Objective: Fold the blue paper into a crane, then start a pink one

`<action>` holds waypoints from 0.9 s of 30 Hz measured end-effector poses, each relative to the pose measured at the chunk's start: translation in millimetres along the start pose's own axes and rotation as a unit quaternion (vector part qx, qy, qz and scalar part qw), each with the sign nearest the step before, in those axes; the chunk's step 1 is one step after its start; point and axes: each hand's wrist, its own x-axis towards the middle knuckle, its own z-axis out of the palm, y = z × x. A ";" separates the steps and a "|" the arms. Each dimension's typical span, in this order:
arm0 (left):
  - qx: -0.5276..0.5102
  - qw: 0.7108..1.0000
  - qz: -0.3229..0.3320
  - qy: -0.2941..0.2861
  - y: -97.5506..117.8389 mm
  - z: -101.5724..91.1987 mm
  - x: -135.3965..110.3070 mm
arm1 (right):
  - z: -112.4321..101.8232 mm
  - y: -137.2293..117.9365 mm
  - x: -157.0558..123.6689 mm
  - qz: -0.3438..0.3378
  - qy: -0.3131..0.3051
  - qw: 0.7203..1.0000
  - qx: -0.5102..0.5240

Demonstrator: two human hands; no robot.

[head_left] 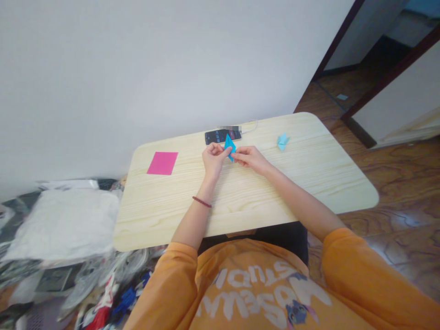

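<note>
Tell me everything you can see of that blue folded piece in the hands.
The blue folded piece looks like paper, bright and roughly kite-shaped, pointed at its far and near ends. The left hand grips its left side; the right hand pinches its right edge. Its far tip overlaps the phone in this view; whether it touches the table is unclear.
</note>
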 end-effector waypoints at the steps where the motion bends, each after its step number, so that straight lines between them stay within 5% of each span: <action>1: 0.002 1.000 0.004 -0.002 -0.2 0.2 0.0 | -0.1 0.1 0.2 0.006 -0.001 1.000 0.006; 11: -0.046 0.998 -0.039 0.010 -0.9 1.7 -1.9 | 0.6 -2.3 -0.8 0.021 -0.012 0.997 0.074; 21: -0.024 0.998 0.048 0.043 -3.5 0.4 4.0 | 1.1 -1.8 -0.3 0.037 -0.007 0.998 0.057; 27: -0.048 0.996 0.043 0.057 -4.2 1.9 2.4 | 1.1 -1.9 1.7 0.058 -0.001 0.996 0.068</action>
